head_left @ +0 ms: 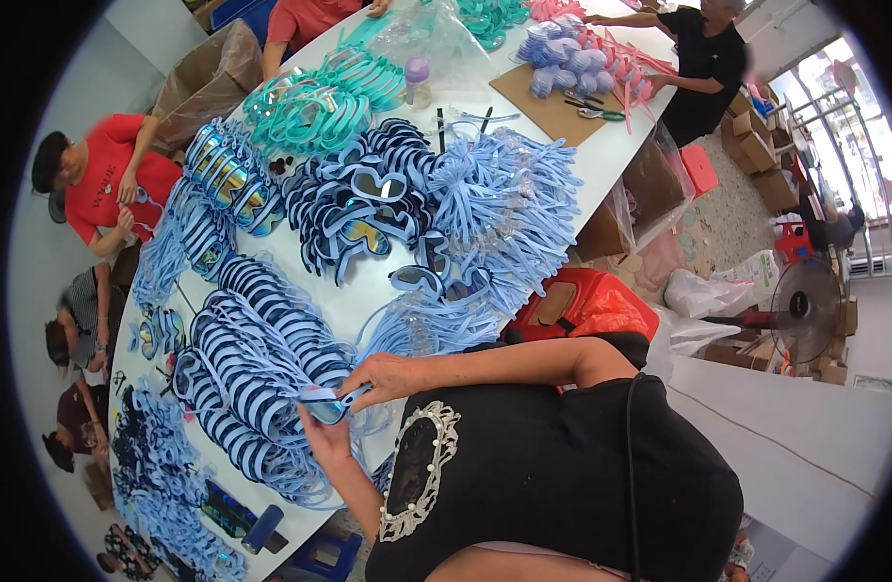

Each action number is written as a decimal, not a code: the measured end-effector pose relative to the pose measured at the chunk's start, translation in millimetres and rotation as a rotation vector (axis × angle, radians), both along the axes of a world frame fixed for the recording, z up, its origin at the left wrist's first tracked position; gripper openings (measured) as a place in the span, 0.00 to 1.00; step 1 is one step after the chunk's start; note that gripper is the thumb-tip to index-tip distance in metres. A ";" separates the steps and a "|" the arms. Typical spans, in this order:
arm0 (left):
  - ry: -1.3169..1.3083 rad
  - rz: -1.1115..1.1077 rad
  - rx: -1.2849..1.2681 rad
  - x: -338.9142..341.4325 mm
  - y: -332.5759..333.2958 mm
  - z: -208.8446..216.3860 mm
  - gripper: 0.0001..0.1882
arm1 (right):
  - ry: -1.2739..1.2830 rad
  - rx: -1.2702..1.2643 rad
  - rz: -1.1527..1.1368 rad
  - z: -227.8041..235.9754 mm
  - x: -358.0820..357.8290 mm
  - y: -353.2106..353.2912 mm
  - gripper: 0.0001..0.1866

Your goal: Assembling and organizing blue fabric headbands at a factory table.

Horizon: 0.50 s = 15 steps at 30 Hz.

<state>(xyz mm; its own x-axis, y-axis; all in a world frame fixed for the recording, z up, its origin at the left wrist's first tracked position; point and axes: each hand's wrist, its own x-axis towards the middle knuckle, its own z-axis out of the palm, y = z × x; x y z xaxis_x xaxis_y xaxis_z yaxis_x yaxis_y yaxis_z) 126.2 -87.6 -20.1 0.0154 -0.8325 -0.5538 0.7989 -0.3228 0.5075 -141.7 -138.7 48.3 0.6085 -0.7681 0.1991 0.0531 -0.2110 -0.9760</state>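
Observation:
Just in front of my body, both hands meet at a pair of goggles (324, 407) with a light blue frame and a shiny bluish lens. My left hand (329, 441) is closed around the lens side from below. At the frame's edge, my right hand (380, 377) pinches the light blue strap end; its fingertips partly cover the spot. Right beside them lie long stacked rows of light blue goggles (261, 354) with dark inner rims. A heap of pale blue straps (431, 325) rests close to my right forearm.
More goggles (368, 199) and bundled straps (509, 194) cover the white table (300, 257). Green goggles (310, 102) and lilac ones (562, 58) lie farther off. Several people sit or stand around it. A red container (586, 301) and a fan (805, 310) stand to the right.

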 end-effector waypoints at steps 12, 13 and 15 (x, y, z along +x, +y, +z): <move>-0.056 0.047 -0.153 11.0 -20.4 112.7 0.26 | -0.016 -0.163 -0.156 14.7 -9.5 -4.2 0.15; -0.113 0.092 -0.180 13.4 -20.6 123.2 0.24 | -0.003 -0.197 -0.168 10.9 -13.3 -4.6 0.16; -0.244 0.084 -0.303 57.6 -15.7 135.7 0.23 | 0.151 -0.016 0.000 -5.7 -29.4 -14.0 0.16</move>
<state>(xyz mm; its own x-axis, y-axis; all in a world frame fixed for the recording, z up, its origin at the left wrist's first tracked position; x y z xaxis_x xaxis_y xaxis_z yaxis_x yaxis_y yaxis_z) 183.8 -103.3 115.6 0.1910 -0.9478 -0.2552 0.6602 -0.0683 0.7480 -171.1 -152.7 42.6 0.6325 -0.7655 0.1180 -0.0937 -0.2268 -0.9694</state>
